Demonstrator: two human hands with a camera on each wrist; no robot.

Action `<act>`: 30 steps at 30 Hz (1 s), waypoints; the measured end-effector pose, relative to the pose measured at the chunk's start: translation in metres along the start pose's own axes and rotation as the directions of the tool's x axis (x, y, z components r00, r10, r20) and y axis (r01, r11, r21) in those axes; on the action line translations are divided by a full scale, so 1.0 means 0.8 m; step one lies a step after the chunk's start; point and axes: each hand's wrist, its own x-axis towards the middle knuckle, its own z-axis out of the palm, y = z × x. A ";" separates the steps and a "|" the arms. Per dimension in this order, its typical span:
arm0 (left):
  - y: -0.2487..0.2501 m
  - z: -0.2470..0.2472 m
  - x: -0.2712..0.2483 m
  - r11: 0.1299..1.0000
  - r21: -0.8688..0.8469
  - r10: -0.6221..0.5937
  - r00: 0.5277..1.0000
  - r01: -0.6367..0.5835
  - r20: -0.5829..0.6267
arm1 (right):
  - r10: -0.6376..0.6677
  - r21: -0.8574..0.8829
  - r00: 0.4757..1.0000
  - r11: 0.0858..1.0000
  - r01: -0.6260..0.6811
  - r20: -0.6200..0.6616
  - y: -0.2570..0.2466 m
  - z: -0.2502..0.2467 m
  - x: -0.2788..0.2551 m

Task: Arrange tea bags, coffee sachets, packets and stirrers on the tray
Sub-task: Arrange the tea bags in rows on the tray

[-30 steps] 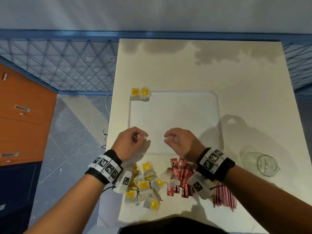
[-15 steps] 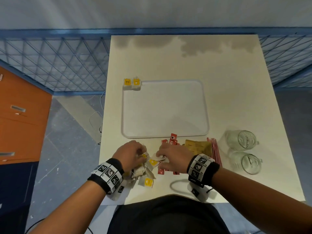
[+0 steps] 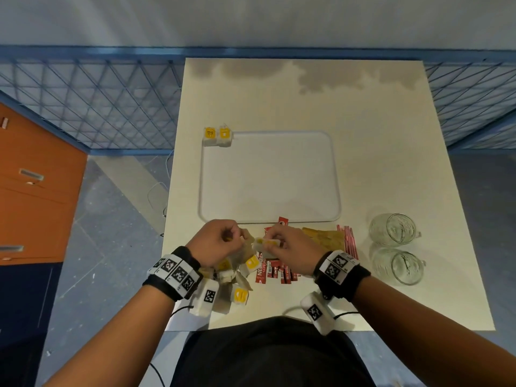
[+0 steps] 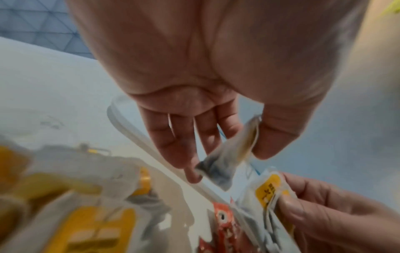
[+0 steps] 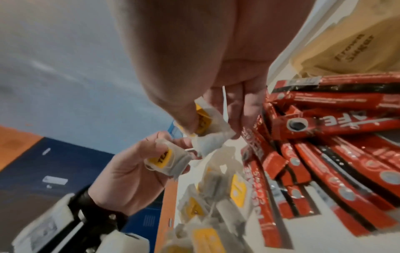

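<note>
A white tray (image 3: 268, 177) lies mid-table with two yellow-tagged tea bags (image 3: 217, 136) at its far-left corner. Just in front of its near rim, my left hand (image 3: 231, 238) pinches one tea bag (image 4: 233, 154) between thumb and fingers. My right hand (image 3: 272, 243) pinches another tea bag (image 5: 207, 130). Both hands hover over the loose tea bag pile (image 3: 237, 277). Red coffee sachets (image 3: 276, 272) lie under my right hand, with brown packets (image 3: 324, 237) and red-striped stirrers (image 3: 347, 241) to their right.
Two glass mugs (image 3: 393, 229) (image 3: 399, 265) lie on their sides at the table's right. An orange cabinet (image 3: 36, 185) stands left of the table and a blue mesh fence (image 3: 92, 101) runs behind it.
Both hands came back from over the tray's near part to the pile in front of it. Each now pinches a tea bag, raised slightly off the pile.
</note>
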 end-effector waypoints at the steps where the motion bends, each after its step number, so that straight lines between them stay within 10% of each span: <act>1: 0.006 0.000 0.001 0.996 -0.091 -0.011 1.000 0.011 0.004 | 0.011 0.027 1.000 1.000 -0.011 -0.002 -0.001 -0.003 0.000; 9: 0.035 0.007 0.022 0.818 -0.551 -0.202 0.979 0.165 -0.007 | 0.024 0.299 0.999 0.954 -0.013 -0.031 -0.010 -0.014 0.020; 30: 0.036 -0.022 0.088 0.748 -0.656 -0.211 0.973 0.101 -0.091 | 0.138 0.437 0.939 0.899 0.015 -0.315 -0.059 -0.041 0.130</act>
